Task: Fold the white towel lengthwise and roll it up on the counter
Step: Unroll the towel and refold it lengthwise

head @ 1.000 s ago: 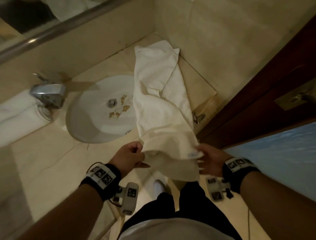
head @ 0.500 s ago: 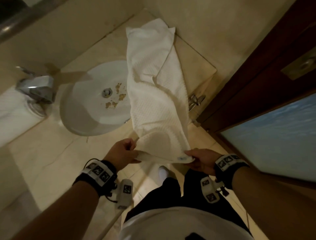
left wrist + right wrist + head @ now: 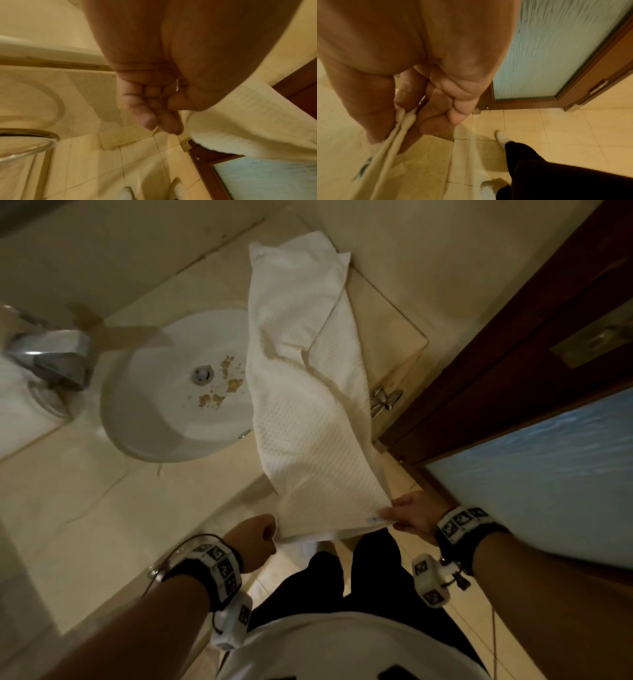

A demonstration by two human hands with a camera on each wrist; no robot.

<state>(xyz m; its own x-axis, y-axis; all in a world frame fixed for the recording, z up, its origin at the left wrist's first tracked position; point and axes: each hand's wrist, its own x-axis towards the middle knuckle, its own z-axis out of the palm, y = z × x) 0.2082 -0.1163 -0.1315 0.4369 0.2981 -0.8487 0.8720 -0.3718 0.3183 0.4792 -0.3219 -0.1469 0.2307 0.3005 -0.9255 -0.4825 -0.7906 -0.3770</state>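
The white towel (image 3: 308, 412) lies folded into a long strip. Its far end rests in the back corner of the beige counter (image 3: 85, 508), and it runs past the sink toward me. Its near end is off the counter, stretched between my hands. My left hand (image 3: 270, 534) grips the near left corner, with the cloth (image 3: 248, 121) running off beside the thumb in the left wrist view. My right hand (image 3: 390, 513) pinches the near right corner, thumb on top. In the right wrist view the doubled edge (image 3: 402, 121) sits between thumb and fingers.
A white sink (image 3: 154, 412) with brown crumbs by its drain lies left of the towel, with a chrome faucet (image 3: 51, 361) beyond. Another rolled towel (image 3: 13, 405) sits far left. A wooden door with frosted glass (image 3: 548, 474) stands close on the right.
The towel's near end hung slack below my hands a second ago. It is now lifted and pulled flat and taut between them, nearer my body. My hands have spread slightly apart.
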